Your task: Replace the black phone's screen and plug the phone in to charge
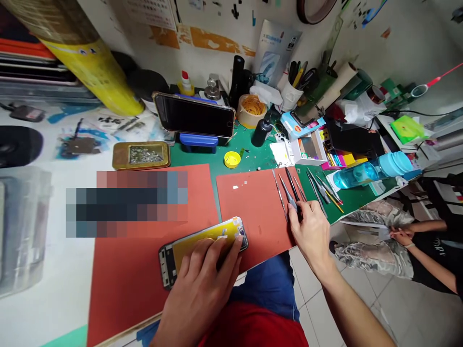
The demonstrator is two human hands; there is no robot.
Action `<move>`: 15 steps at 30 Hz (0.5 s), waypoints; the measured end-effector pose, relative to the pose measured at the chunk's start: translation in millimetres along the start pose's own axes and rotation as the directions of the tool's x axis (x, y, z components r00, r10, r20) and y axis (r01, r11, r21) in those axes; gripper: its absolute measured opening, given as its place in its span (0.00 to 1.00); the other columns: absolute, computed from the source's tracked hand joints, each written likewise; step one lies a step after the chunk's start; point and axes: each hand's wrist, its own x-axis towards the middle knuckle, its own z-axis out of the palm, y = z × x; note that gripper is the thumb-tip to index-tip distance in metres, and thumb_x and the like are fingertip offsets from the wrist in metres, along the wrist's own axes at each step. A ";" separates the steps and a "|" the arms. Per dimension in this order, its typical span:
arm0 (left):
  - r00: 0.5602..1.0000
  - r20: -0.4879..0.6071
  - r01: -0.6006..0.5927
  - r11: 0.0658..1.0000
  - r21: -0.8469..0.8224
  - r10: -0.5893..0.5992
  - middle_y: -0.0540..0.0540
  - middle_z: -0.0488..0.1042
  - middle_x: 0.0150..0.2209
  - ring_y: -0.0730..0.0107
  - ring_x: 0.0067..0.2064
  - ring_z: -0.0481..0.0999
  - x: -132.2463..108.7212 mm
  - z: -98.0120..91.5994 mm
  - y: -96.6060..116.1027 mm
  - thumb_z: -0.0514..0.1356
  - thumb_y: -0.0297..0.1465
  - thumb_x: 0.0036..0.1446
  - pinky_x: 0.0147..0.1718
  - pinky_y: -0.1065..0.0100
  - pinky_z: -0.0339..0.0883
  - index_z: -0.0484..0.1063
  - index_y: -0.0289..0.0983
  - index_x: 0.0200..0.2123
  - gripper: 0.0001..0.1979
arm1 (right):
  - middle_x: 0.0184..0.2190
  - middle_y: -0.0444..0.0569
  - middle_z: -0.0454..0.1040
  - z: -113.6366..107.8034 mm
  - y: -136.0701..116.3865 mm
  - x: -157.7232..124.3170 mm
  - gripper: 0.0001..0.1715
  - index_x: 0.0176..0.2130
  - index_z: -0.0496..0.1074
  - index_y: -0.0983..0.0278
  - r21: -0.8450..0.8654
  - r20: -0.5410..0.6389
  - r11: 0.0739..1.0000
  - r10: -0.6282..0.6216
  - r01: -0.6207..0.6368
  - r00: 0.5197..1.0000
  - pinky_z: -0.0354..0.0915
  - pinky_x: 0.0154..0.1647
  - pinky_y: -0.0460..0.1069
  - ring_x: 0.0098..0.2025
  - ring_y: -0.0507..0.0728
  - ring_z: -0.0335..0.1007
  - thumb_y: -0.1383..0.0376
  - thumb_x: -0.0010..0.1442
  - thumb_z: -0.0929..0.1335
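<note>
A phone screen assembly lies on the red mat with its yellow backing up and a dark connector strip at its left end. My left hand rests over it, fingers bent across the near edge and a fingertip close to the right end; its thumb is hidden. On the mat's right side, my right hand pinches the near end of a grey-handled tool whose thin tip points away from me. Beside that tool lie a thin metal pick and a black-handled tool.
Tweezers and other slim tools lie right of the mat, near a blue water bottle. Behind stand a propped phone, a yellow cap and a tin of screws. Another person's hands show at far right.
</note>
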 end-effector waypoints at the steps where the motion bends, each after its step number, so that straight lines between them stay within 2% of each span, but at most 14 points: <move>1: 1.000 0.005 0.004 1.000 0.002 -0.004 0.34 0.76 0.51 0.40 0.52 0.75 -0.2 -0.7 0.2 0.64 0.25 0.68 0.47 0.48 0.70 0.74 0.35 0.65 0.23 | 0.41 0.56 0.77 0.1 0.1 0.3 0.20 0.48 0.80 0.67 0.003 -0.003 1.000 -0.007 0.007 1.000 0.65 0.35 0.53 0.40 0.63 0.75 0.56 0.76 0.65; 6: 1.000 0.019 0.000 1.000 0.027 -0.001 0.35 0.76 0.50 0.42 0.52 0.75 -1.5 -1.1 -0.5 0.64 0.25 0.68 0.48 0.48 0.70 0.74 0.35 0.65 0.23 | 0.41 0.56 0.77 -3.3 2.7 -0.8 0.19 0.49 0.79 0.65 0.067 -0.043 0.997 -0.040 0.043 0.998 0.67 0.40 0.54 0.42 0.63 0.75 0.56 0.77 0.64; 9: 0.999 0.040 -0.025 0.997 0.068 0.023 0.34 0.75 0.52 0.42 0.53 0.75 -4.2 1.8 -3.2 0.64 0.26 0.68 0.47 0.49 0.71 0.72 0.37 0.67 0.25 | 0.38 0.53 0.77 -8.0 9.4 -2.1 0.18 0.42 0.79 0.63 0.129 -0.055 0.992 0.014 -0.007 0.998 0.66 0.39 0.53 0.40 0.61 0.75 0.59 0.77 0.63; 12: 0.998 0.046 -0.056 0.993 0.103 0.052 0.32 0.75 0.53 0.40 0.52 0.76 -7.4 4.6 -7.4 0.65 0.25 0.67 0.46 0.48 0.71 0.70 0.39 0.68 0.28 | 0.35 0.52 0.77 -13.0 25.8 -0.5 0.19 0.36 0.77 0.61 0.119 -0.084 0.989 0.093 -0.083 0.992 0.64 0.38 0.53 0.37 0.61 0.74 0.59 0.76 0.64; 15: 0.995 0.055 -0.088 0.991 0.099 0.083 0.30 0.74 0.54 0.37 0.53 0.76 -8.7 6.0 -11.7 0.65 0.26 0.66 0.47 0.45 0.72 0.66 0.37 0.70 0.31 | 0.39 0.54 0.80 -15.8 50.3 5.0 0.16 0.40 0.78 0.63 0.089 -0.101 0.984 0.164 -0.155 0.981 0.65 0.42 0.54 0.42 0.63 0.76 0.59 0.75 0.64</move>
